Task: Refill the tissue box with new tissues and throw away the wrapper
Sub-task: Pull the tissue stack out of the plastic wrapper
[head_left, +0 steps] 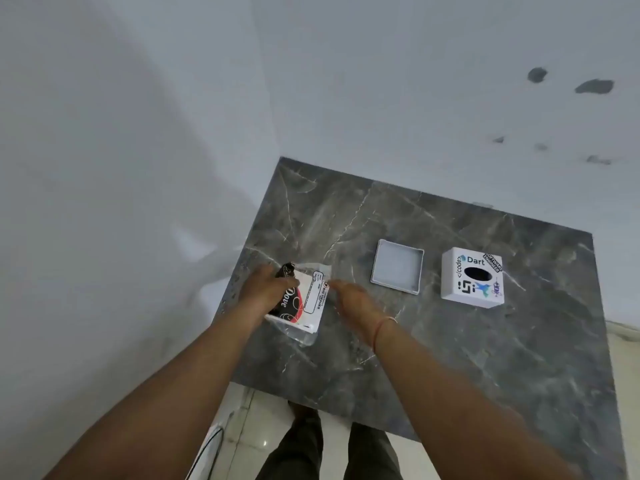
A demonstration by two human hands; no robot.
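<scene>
A tissue pack (300,302) in a clear wrapper with a black, red and white label lies on the left part of the grey marble table (450,341). My left hand (266,288) rests on the pack's left side, fingers curled onto it. Just right of the pack, my right hand (349,298) points its fingers at the wrapper's right edge; whether it touches the plastic is unclear. A white cube tissue box (472,282) with stickers and a dark oval hole stands to the right. Its white square lid (397,270) lies open side up between pack and box.
The table sits in a corner between two white walls (138,133). The right wall has dark chipped spots (594,86). Below the near table edge are my legs (329,448) on a pale tiled floor, with a dark cable (207,448) at the left.
</scene>
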